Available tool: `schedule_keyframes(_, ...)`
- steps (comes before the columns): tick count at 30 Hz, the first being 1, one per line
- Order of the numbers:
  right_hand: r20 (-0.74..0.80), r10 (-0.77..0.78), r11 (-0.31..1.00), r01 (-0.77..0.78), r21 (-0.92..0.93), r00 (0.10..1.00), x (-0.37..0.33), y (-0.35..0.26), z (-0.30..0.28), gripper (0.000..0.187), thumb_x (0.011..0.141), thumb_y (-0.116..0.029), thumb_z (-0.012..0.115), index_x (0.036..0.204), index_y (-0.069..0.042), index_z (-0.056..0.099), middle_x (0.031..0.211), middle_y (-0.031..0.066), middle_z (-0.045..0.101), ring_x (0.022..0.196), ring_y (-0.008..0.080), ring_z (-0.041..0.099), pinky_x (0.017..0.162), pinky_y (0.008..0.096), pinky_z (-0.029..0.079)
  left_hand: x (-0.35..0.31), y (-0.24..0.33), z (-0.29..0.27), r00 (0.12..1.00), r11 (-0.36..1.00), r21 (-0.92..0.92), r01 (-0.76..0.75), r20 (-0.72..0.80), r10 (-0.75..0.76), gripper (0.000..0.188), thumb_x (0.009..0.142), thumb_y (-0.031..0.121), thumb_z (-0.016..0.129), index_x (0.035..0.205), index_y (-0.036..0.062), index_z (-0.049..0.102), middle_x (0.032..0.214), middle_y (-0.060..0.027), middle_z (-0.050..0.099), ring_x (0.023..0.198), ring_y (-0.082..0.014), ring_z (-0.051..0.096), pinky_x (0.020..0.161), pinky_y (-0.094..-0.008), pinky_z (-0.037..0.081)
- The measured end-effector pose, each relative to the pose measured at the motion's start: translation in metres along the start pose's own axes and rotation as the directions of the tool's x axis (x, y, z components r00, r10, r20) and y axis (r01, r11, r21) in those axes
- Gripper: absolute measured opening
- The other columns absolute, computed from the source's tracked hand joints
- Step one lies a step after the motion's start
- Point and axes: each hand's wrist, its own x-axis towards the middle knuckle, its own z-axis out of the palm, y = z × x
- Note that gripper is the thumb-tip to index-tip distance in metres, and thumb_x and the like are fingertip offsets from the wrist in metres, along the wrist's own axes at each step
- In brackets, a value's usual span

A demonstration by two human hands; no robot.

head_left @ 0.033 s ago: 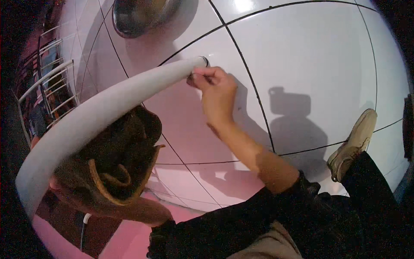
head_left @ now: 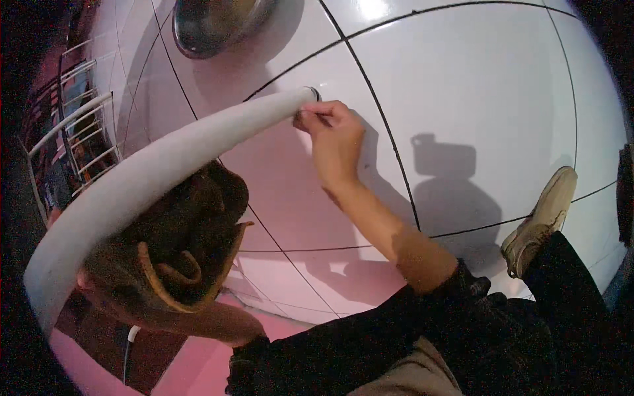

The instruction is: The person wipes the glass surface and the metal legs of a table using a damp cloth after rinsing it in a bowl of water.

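Observation:
A long white tube-like bar [head_left: 158,165] curves from the lower left up to the middle, and a dark ring shows at its far end. My right hand [head_left: 337,142] is closed at that end, thumb and fingertips pressed together against the underside. What they pinch is too small and dark to make out. Below the bar is a dark brown, bag-like piece [head_left: 198,264] with a tan edge. My left forearm passes beneath it toward the left. Of my left hand [head_left: 84,280] only a sliver shows beside the bar; its fingers are hidden.
White floor tiles [head_left: 482,79] with dark joints surround the work. A dark glossy rounded object [head_left: 214,26] stands at the top left. White metal bars [head_left: 82,135] line the left. A beige shoe [head_left: 545,214] rests at the right. A white-ended cable [head_left: 131,336] hangs lower left.
My right hand has shifted very slightly to the right along the bar's end, fingers still pinched. The bar and the brown piece look nearly the same.

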Motion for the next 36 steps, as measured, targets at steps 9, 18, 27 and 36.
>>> schedule_keyframes(9, -0.062, -0.001, 0.998, 0.005, 0.066, 0.998, 0.004, 0.009, 0.000, 0.005, 0.079, 0.003, 0.065, 0.084, 0.001, 0.064, 0.078, 0.0099, 0.065, 0.071, 0.0177, 0.065, 0.064, 0.0275, 0.050, 0.000, 0.004, -0.002, 1.000, 1.000, 0.002, -0.001, -0.001, 0.001, 0.078, 0.080, 0.038, 0.070, 0.136, -0.0019, 0.031, 0.125, -0.0304, 0.048, 0.106, -0.0369, 0.056, 0.098, -0.0468, 0.042)
schedule_keyframes(18, -0.040, -0.114, 0.993, 0.115, 0.022, 0.993, -0.007, 0.008, 0.010, 0.006, 0.078, 0.002, 0.066, 0.083, 0.003, 0.064, 0.078, 0.0119, 0.064, 0.071, 0.0193, 0.066, 0.063, 0.0290, 0.054, 0.005, 0.007, -0.010, 1.000, 1.000, 0.024, -0.008, 0.000, 0.008, 0.080, 0.080, 0.038, 0.070, 0.136, -0.0020, 0.030, 0.125, -0.0307, 0.048, 0.107, -0.0370, 0.056, 0.098, -0.0469, 0.041)
schedule_keyframes(27, 0.023, -0.116, 0.988, 0.118, -0.102, 0.993, -0.004, -0.001, 0.000, 0.004, 0.078, 0.005, 0.064, 0.082, 0.004, 0.064, 0.082, 0.0126, 0.062, 0.070, 0.0205, 0.067, 0.061, 0.0293, 0.055, 0.006, 0.004, -0.002, 1.000, 1.000, 0.003, -0.020, 0.007, 0.020, 0.081, 0.080, 0.039, 0.070, 0.136, -0.0021, 0.030, 0.125, -0.0311, 0.048, 0.107, -0.0371, 0.057, 0.098, -0.0470, 0.041)
schedule_keyframes(36, 0.077, -0.280, 0.937, 0.290, -0.196, 0.957, 0.010, -0.002, -0.003, 0.006, 0.074, -0.002, 0.068, 0.080, -0.002, 0.068, 0.080, 0.0126, 0.062, 0.069, 0.0233, 0.064, 0.064, 0.0323, 0.051, 0.007, 0.003, -0.001, 1.000, 1.000, -0.007, -0.020, 0.010, 0.020, 0.082, 0.080, 0.040, 0.070, 0.137, -0.0021, 0.029, 0.125, -0.0315, 0.048, 0.107, -0.0372, 0.057, 0.098, -0.0471, 0.041)
